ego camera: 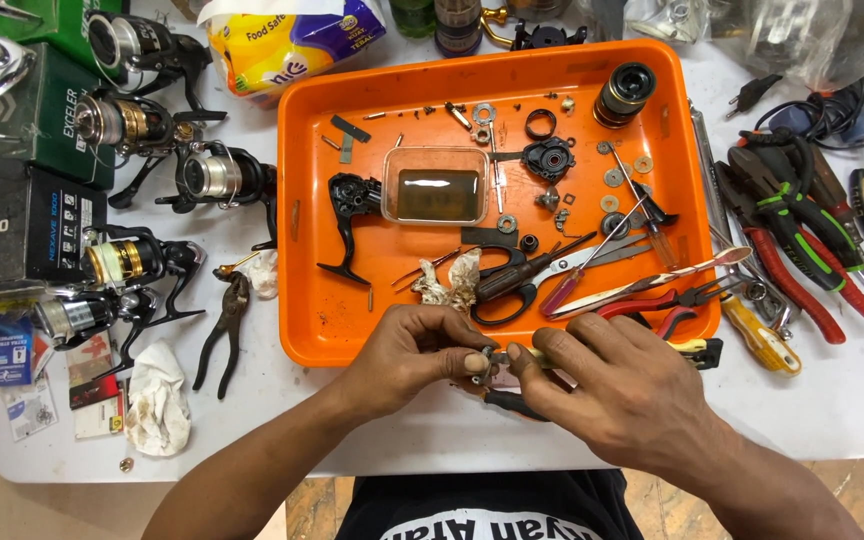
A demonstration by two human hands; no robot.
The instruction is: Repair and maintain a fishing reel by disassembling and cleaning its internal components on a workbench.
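The left hand pinches a small metal reel part between thumb and fingertips, just in front of the near rim of the orange tray. The right hand is closed around a yellow-handled screwdriver, its tip meeting the part — the two hands are brought together above the white worktop, probably so that one steadies the piece while the other drives the tool. A dark-handled tool lies on the worktop beneath the hands; its type cannot be determined.

The tray appears to serve as a catch area for loose components: a black reel body, a clear rectangular dish of dark liquid, one dark spool, scissors, washers and screws too small to count reliably.

Left of the tray stand five spinning reels — grouped beside three boxes. One pair of dark pliers and two crumpled white cloths lie nearby. Right of the tray, red-handled pliers and other hand tools are laid side by side within reach.
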